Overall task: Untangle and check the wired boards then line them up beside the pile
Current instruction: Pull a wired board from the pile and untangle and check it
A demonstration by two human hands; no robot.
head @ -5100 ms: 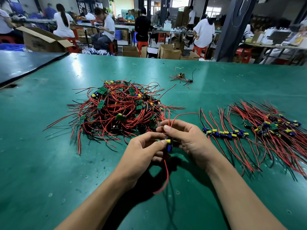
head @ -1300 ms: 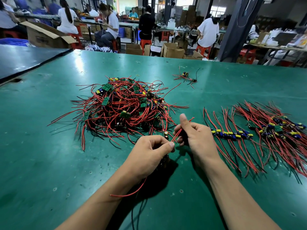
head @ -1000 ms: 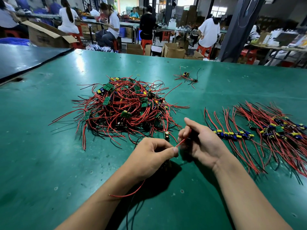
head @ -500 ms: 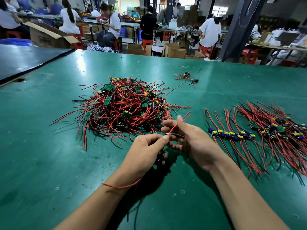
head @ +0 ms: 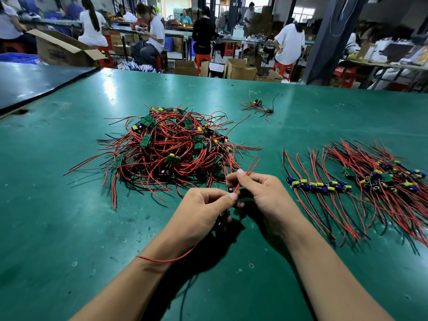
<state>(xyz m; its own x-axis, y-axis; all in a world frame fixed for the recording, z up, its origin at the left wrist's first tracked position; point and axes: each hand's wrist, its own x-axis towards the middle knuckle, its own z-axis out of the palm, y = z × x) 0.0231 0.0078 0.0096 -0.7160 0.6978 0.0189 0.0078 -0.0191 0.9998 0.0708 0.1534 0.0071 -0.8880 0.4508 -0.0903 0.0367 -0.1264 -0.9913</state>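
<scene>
While the green bench carries everything, its middle holds the big tangled pile of red-wired boards. Toward the right edge lies the laid-out row, its boards side by side in a line running left to right, with wires pointing at the far and near edges. Just in front of the pile, both hands work one wired board, mostly hidden between them. The left hand curls round its body, and the right hand pinches its red leads, which slant toward the far right. The row's left end lies just right of the right hand, so that hand looks better placed to set the board down, leads turned far-to-near.
</scene>
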